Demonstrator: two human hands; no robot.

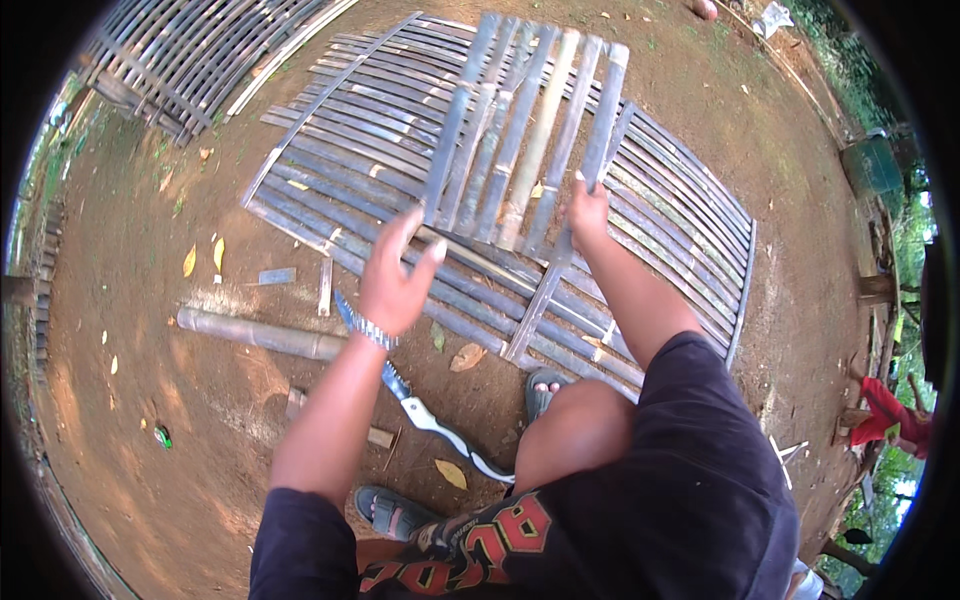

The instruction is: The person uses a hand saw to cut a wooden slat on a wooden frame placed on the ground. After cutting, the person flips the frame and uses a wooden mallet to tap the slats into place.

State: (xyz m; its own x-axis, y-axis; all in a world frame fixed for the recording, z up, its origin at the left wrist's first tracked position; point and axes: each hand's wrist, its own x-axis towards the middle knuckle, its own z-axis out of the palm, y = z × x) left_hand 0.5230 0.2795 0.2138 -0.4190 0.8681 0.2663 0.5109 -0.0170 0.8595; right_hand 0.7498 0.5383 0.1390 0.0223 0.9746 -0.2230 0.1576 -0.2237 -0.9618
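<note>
On the near side of the large bamboo panel (350, 182), the person's left sandal (395, 513) rests on bare dirt, and the right sandal (543, 390) is just beside that panel's near edge. Between the left sandal and the large panel lies a saw (430, 418) with a white handle, its blade partly hidden by the left wrist. A bamboo pole (260, 333) lies off the large panel's near left edge. Over the large panel's near half, the left hand (398, 280) has its fingers stretched out and its thumb spread away, the fingertips at the near end of the small panel's leftmost slat. The right hand (587, 212) has its fingers closed on that panel's rightmost slat, toward the near end. The small panel (541, 130), seven slats wide, extends away from both hands above the large panel's middle; whether the two panels touch is unclear. Beyond the large panel's far left corner lies another slatted panel (200, 60).
</note>
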